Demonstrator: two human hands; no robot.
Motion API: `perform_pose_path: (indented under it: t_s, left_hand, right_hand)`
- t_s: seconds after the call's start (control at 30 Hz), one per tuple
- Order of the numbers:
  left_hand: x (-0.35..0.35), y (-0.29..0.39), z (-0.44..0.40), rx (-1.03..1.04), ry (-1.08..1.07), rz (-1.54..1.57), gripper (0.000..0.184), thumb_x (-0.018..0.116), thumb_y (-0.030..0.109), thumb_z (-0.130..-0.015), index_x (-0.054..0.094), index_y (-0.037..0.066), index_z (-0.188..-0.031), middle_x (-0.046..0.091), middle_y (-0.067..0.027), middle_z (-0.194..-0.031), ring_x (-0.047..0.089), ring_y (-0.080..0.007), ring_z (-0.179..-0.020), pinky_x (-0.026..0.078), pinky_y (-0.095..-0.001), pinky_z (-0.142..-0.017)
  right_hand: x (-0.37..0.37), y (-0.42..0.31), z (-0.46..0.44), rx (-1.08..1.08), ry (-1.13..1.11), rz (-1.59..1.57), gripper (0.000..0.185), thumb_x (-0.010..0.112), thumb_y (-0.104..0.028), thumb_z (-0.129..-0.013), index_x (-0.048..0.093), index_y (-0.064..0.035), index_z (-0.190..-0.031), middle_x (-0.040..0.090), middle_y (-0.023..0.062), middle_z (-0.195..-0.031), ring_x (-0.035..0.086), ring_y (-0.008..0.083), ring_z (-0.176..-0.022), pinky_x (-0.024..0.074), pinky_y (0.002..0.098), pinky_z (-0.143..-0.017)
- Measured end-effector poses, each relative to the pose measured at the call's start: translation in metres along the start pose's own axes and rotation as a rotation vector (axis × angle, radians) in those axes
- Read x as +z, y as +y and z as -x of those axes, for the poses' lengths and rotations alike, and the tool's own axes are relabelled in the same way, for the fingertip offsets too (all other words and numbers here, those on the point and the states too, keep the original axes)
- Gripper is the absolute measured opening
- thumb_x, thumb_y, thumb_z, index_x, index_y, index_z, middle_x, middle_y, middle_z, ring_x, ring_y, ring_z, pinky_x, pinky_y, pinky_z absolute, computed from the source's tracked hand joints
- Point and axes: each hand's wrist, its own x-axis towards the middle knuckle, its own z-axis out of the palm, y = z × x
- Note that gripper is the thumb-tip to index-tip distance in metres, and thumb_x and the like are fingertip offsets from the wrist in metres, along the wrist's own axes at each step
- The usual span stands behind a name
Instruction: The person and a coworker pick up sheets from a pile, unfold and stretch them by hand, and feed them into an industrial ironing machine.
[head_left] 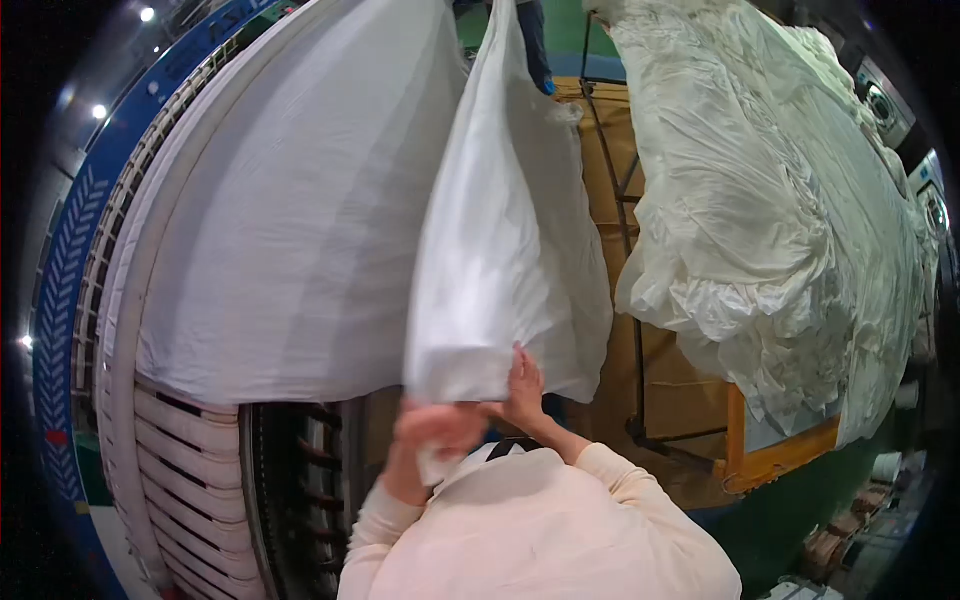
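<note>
My left hand point(435, 430) is blurred by motion, its grip closed on the near end of a long white sheet point(470, 270), with a bit of the cloth showing below it. My right hand point(525, 388) touches the sheet's near right corner, fingers up along the edge; I cannot tell how firmly that grip is closed. The sheet stretches away from me towards a person in dark trousers point(532, 40). To the left, a wide white cloth point(290, 230) lies over a machine with pale belts point(190, 470). To the right, a rumpled heap of white cloth point(740, 200) lies above a wooden frame point(785, 455), near a dark metal rack point(637, 370).
</note>
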Motion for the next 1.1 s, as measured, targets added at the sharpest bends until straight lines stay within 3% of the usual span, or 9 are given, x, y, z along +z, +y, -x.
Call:
perform_pose_path:
  t_s: [0.2,0.33,0.37,0.4,0.43,0.53,0.73,0.93,1.1]
  left_hand:
    - [0.045,0.001,-0.010,0.118,0.360,-0.253,0.040,0.057,0.017,-0.077,0.052,-0.008,-0.108,0.056,-0.0102,-0.070,0.038,-0.0077,-0.042,0.026,-0.0204,-0.034]
    - [-0.030,0.005,0.060,0.016,0.832,-0.249,0.044,0.049,0.007,-0.068,0.048,-0.009,-0.110,0.051,-0.0086,-0.064,0.044,-0.0094,-0.043,0.033,-0.0186,-0.033]
    - [-0.076,-0.011,0.090,-0.119,0.821,-0.178,0.041,0.047,0.003,-0.068,0.048,-0.009,-0.108,0.056,-0.0145,-0.076,0.052,-0.0168,-0.052,0.038,-0.0233,-0.034]
    - [-0.102,-0.023,0.105,-0.174,0.805,-0.077,0.039,0.049,0.003,-0.068,0.050,-0.007,-0.106,0.058,-0.0152,-0.078,0.056,-0.0200,-0.054,0.042,-0.0271,-0.036]
    - [-0.122,-0.034,0.113,-0.209,0.856,-0.122,0.038,0.050,0.004,-0.069,0.052,-0.006,-0.106,0.059,-0.0142,-0.080,0.058,-0.0208,-0.059,0.046,-0.0282,-0.042]
    - [-0.134,-0.042,0.103,-0.238,0.955,-0.259,0.031,0.053,0.007,-0.076,0.057,-0.004,-0.105,0.062,-0.0104,-0.086,0.062,-0.0200,-0.071,0.051,-0.0287,-0.059]
    - [-0.165,-0.039,0.125,-0.187,1.005,-0.438,0.019,0.054,0.012,-0.088,0.061,-0.003,-0.098,0.061,-0.0020,-0.082,0.057,-0.0112,-0.071,0.046,-0.0263,-0.065]
    - [-0.170,-0.029,0.127,0.145,1.409,-1.195,0.018,0.052,0.012,-0.088,0.056,-0.002,-0.078,0.052,-0.0040,-0.065,0.043,-0.0115,-0.062,0.039,-0.0299,-0.058]
    - [-0.010,-0.023,-0.019,0.458,1.029,-1.196,0.014,0.050,0.007,-0.088,0.047,0.002,-0.075,0.038,0.0009,-0.066,0.036,-0.0073,-0.064,0.035,-0.0254,-0.054]
  right_hand:
    - [-0.034,0.076,-0.012,0.140,0.228,-0.477,0.077,0.061,-0.036,-0.078,0.027,-0.0020,-0.137,0.042,0.0173,-0.130,0.044,0.0305,-0.116,0.0356,0.0420,-0.098]
    - [-0.184,0.085,-0.033,-0.316,0.786,0.013,0.052,0.049,-0.031,-0.093,0.036,-0.0009,-0.134,0.046,0.0142,-0.130,0.047,0.0256,-0.115,0.0393,0.0382,-0.099]
    - [-0.205,0.086,-0.039,-0.027,0.691,-0.862,0.046,0.047,-0.028,-0.094,0.041,0.0006,-0.129,0.050,0.0117,-0.126,0.051,0.0221,-0.111,0.0409,0.0329,-0.098]
    - [-0.223,0.066,-0.043,-0.007,0.745,-1.110,0.042,0.048,-0.023,-0.092,0.044,0.0016,-0.126,0.052,0.0111,-0.123,0.052,0.0191,-0.109,0.0411,0.0303,-0.096]
    - [-0.246,0.010,-0.047,-0.137,0.689,-0.562,0.040,0.040,-0.025,-0.096,0.046,-0.0023,-0.128,0.054,0.0119,-0.121,0.054,0.0194,-0.107,0.0484,0.0346,-0.088]
    - [-0.280,-0.064,-0.051,-0.132,0.620,-0.212,0.041,0.039,-0.025,-0.096,0.045,0.0012,-0.127,0.053,0.0126,-0.122,0.054,0.0204,-0.108,0.0477,0.0344,-0.090]
    - [-0.277,-0.045,-0.031,0.109,0.672,-1.054,0.040,0.048,-0.023,-0.092,0.049,0.0011,-0.124,0.054,0.0121,-0.119,0.053,0.0197,-0.109,0.0414,0.0319,-0.095]
    - [-0.198,0.102,0.032,0.340,0.608,-0.712,0.051,0.047,-0.029,-0.094,0.036,0.0008,-0.133,0.042,0.0152,-0.131,0.043,0.0222,-0.119,0.0348,0.0356,-0.101]
    - [-0.088,0.174,0.081,0.801,0.029,0.353,0.084,0.069,-0.035,-0.074,0.024,-0.0111,-0.140,0.041,0.0231,-0.119,0.045,0.0368,-0.108,0.0370,0.0455,-0.093]
